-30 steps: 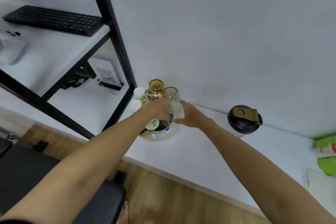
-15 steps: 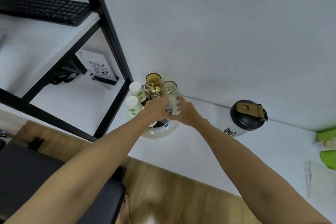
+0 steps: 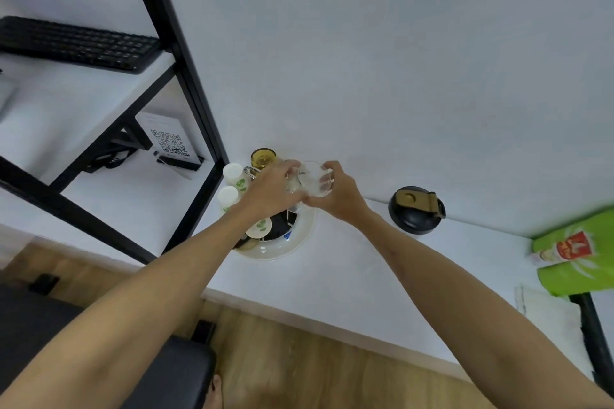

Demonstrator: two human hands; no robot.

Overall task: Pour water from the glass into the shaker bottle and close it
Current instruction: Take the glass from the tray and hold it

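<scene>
A clear drinking glass [image 3: 314,179] is held above the round cup tray [image 3: 299,239], tilted so its open mouth faces me. My left hand [image 3: 270,191] grips its left side and my right hand [image 3: 335,191] grips its right side, fingers curled round it. The shaker bottle [image 3: 417,209] stands on the white desk to the right of my hands, its black lid with a gold flip cap shut. I cannot tell whether there is water in the glass.
White cups with green leaf marks [image 3: 232,174] and an amber glass [image 3: 263,157] stand on the tray. A black shelf frame [image 3: 196,100] rises at left, with a keyboard [image 3: 76,43] and a QR card [image 3: 169,141]. Green packets [image 3: 578,252] lie at right.
Both hands have lifted the clear glass up off the tray and tipped its mouth toward me. The view has shifted slightly.
</scene>
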